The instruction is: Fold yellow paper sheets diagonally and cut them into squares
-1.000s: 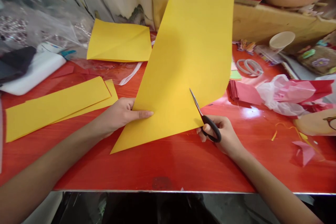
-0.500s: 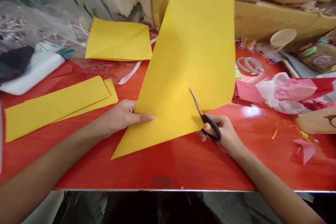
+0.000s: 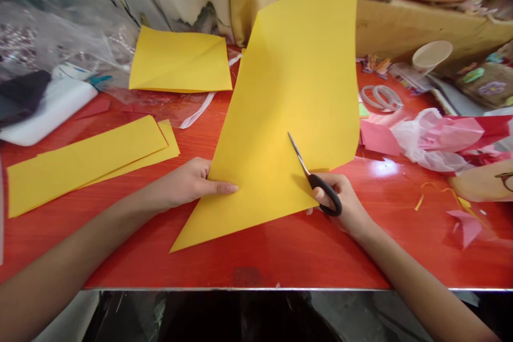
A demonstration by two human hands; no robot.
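A large sheet of yellow paper (image 3: 296, 80) rises tilted above the red table, its lower left corner pointing toward me. My left hand (image 3: 196, 184) pinches its left edge, thumb on top and fingers underneath. In my right hand (image 3: 340, 200) is a pair of black-handled scissors (image 3: 298, 155), at the sheet's lower right edge. One blade lies over the paper's face; the other is hidden behind it. To the left rest several long yellow paper strips (image 3: 88, 163), stacked unevenly. A folded yellow sheet (image 3: 180, 61) lies farther back.
Along the back left is a clear plastic bag (image 3: 80, 26) beside a white object (image 3: 52, 109). On the right are tape rings (image 3: 381, 99), a paper cup (image 3: 432, 57), crumpled pink and white tissue (image 3: 436, 136) and paper scraps (image 3: 465, 228). The table's front edge (image 3: 240, 289) runs below my hands.
The yellow sheet has dipped slightly toward me, and my left thumb has shifted a little lower with it. The scissors have moved slightly along the sheet's lower right edge.
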